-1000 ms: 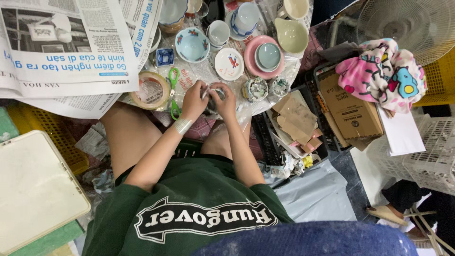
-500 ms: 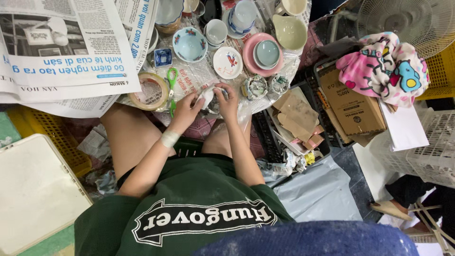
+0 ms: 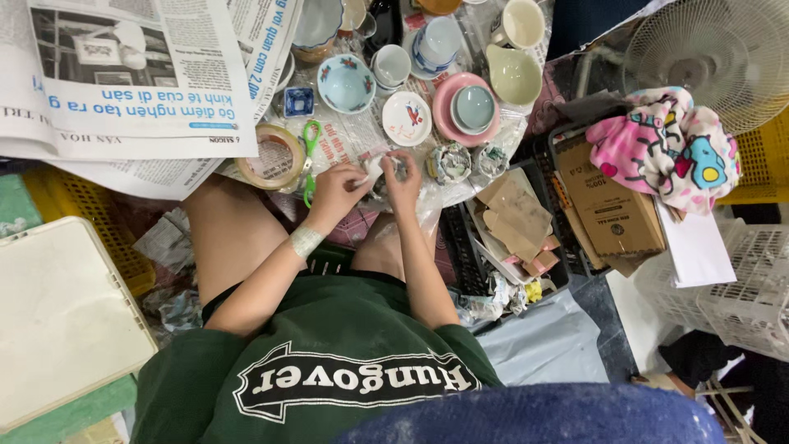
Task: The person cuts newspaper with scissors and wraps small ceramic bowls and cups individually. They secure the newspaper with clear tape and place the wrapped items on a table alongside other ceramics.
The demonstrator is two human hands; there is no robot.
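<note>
My fingers were pinched in tight, left hand (image 3: 335,191) and right hand (image 3: 403,177) both closed on a small paper-wrapped bundle (image 3: 380,174) held between them, just above my knees. Right beside my left hand lay green scissors (image 3: 311,156) and a tape roll (image 3: 271,156). Just past my right hand sat two more wrapped bundles (image 3: 450,162). Beyond them, on the paper-covered surface, stood a white saucer (image 3: 407,118), a pink plate (image 3: 449,107) with a pale bowl on it, and a blue bowl (image 3: 345,83). Newspaper (image 3: 140,74) spread off left; a fan (image 3: 715,53) stood far right.
</note>
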